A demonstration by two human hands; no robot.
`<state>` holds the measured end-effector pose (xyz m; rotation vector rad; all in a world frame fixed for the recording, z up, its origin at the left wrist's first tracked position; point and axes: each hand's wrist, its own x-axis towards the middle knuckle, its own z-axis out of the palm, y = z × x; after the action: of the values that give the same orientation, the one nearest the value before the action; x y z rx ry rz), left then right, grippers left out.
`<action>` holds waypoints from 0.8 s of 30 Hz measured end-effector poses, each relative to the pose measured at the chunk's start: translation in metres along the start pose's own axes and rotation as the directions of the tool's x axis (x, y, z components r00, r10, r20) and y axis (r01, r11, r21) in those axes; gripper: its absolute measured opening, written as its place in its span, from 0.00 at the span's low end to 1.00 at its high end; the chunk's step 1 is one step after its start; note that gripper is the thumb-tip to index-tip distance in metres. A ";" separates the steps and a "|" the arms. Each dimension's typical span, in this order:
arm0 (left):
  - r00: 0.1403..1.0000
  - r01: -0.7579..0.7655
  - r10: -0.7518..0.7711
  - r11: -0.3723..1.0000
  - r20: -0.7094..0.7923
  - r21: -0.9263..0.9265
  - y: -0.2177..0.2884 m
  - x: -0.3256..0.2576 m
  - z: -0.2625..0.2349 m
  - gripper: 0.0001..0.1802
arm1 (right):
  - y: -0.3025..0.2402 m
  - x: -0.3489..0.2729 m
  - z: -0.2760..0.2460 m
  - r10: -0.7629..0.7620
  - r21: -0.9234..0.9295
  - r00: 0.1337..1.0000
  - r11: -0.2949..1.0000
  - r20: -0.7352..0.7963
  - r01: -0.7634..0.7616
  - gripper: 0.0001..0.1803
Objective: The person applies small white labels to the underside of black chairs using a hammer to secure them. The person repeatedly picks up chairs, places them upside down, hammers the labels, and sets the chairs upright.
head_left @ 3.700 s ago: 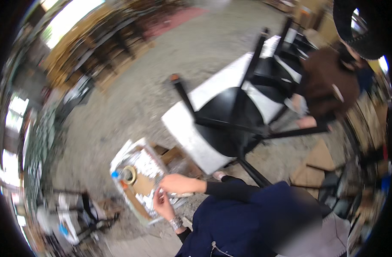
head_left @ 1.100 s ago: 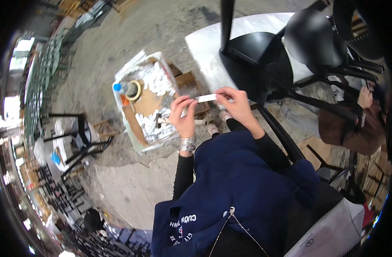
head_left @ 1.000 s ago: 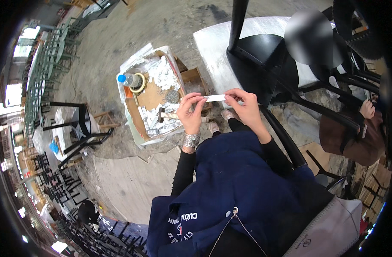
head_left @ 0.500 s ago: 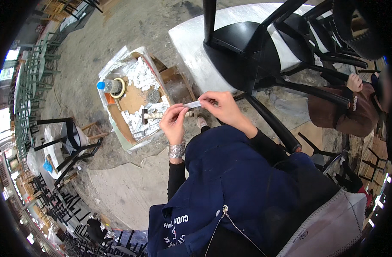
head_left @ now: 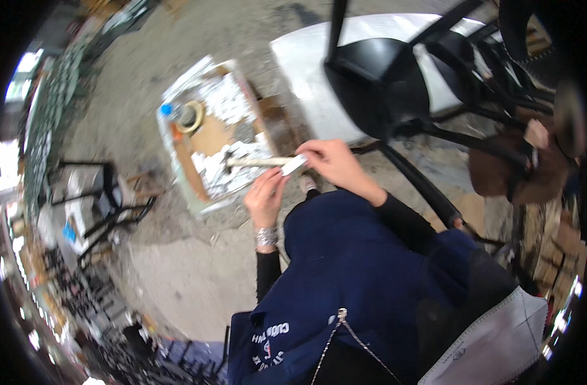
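in the head view, compared with the frame half a second earlier, the white strip had swung to a steeper slant, its left end dropped below its right, and the left hand sat lower relative to the right hand. the landmark was the box with pale wrapping along its rim. just right of its lower right side, the strip hung between the hands: the right thumb and fingers pinched its upper end, and the left fingertips appeared to pinch the lower end, though blur softened that contact. a pale-handled tool lay partly in the box, its handle reaching out toward the strip; whether the two touched could not be told. inside the box, toward its upper left, stood a blue-capped bottle beside a tape roll. right of the box, an upturned black chair rested on a white tabletop.

as judged here, good handling called for light pinches at the extreme ends, both hands turning together so that the strip neither bent nor twisted, and its middle kept untouched.
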<state>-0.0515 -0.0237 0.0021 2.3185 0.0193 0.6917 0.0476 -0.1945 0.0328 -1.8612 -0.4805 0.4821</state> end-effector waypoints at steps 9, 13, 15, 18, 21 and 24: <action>0.874 0.371 -0.308 0.922 -0.376 0.106 -0.036 -0.035 -0.061 0.05 | 0.025 0.050 0.107 -0.388 -0.508 0.886 0.726 0.255 0.464 0.13; 0.771 0.420 -0.420 0.900 -0.479 -0.113 -0.053 -0.050 -0.069 0.06 | 0.079 0.080 0.156 -0.230 -0.751 0.935 0.556 0.272 0.355 0.08; 0.758 0.412 -0.414 0.903 -0.504 -0.122 -0.048 -0.056 -0.067 0.08 | 0.093 0.088 0.156 -0.241 -0.701 0.904 0.573 0.353 0.426 0.09; 0.705 0.450 -0.442 0.883 -0.555 -0.131 -0.035 -0.051 -0.076 0.08 | 0.048 0.082 0.112 -0.304 -0.483 0.847 0.715 0.436 0.506 0.12; 0.645 0.489 -0.540 0.836 -0.541 -0.250 -0.022 -0.045 -0.061 0.08 | 0.032 0.071 0.060 -0.269 -0.388 0.864 0.809 0.426 0.443 0.16; 0.646 0.485 -0.572 0.819 -0.506 -0.307 -0.005 -0.025 -0.039 0.08 | 0.036 0.048 0.002 -0.298 -0.318 0.875 0.846 0.383 0.427 0.18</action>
<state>-0.0911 -0.0007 0.0106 1.7283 0.8773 1.0117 0.0904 -0.1782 -0.0067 -2.0093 -1.2119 0.4471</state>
